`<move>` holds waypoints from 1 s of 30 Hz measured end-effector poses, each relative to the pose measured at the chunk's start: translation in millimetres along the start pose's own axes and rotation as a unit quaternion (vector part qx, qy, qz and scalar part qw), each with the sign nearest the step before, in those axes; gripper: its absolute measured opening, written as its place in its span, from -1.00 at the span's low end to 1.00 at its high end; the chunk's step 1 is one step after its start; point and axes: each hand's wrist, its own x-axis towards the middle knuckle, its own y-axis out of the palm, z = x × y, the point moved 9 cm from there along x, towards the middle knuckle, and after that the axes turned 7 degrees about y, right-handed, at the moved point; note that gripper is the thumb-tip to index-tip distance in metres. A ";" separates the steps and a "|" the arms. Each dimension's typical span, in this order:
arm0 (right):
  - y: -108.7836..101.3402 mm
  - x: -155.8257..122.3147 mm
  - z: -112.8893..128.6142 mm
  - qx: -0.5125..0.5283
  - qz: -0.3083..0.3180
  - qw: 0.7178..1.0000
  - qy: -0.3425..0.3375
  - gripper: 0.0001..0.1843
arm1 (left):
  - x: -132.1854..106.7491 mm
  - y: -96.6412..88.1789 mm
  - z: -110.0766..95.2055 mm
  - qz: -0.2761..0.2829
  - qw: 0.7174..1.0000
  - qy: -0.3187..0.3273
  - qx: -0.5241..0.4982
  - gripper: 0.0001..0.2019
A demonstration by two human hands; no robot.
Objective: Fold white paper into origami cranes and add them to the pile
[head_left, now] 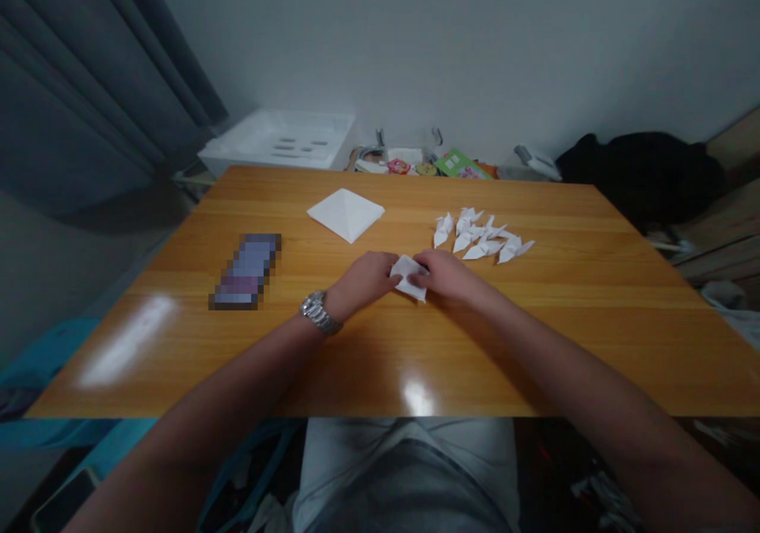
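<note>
A small folded square of white paper (409, 285) is held between my two hands over the middle of the wooden table (534, 343). My left hand (369, 278) grips its left edge, thumb on top. At its right side my right hand (442, 273) pinches the paper, fingers partly hidden. Several white folded paper cranes (475, 236) lie in a cluster just beyond my right hand. Further back on the left rests a stack of white paper sheets (346, 214), one corner pointing towards me.
A phone with a blurred-out screen (246, 272) lies on the table's left. Behind the far edge are a white plastic tray (279, 141), a green packet (460, 164) and other small items. A dark cloth heap (641, 173) is at the back right.
</note>
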 end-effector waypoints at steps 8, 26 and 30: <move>1.1 21.6 0.1 -0.049 0.066 0.997 0.002 -0.65 | -0.9 -5.3 5.4 0.011 0.999 -0.042 -0.003 -0.81; 4.8 36.7 8.4 -0.124 0.160 0.979 0.037 -0.45 | 4.8 3.4 33.8 -0.049 0.998 -0.042 0.014 -0.82; 4.6 36.4 6.7 -0.120 0.141 0.982 0.038 -0.43 | 0.5 1.2 30.3 -0.040 0.998 -0.048 0.018 -0.82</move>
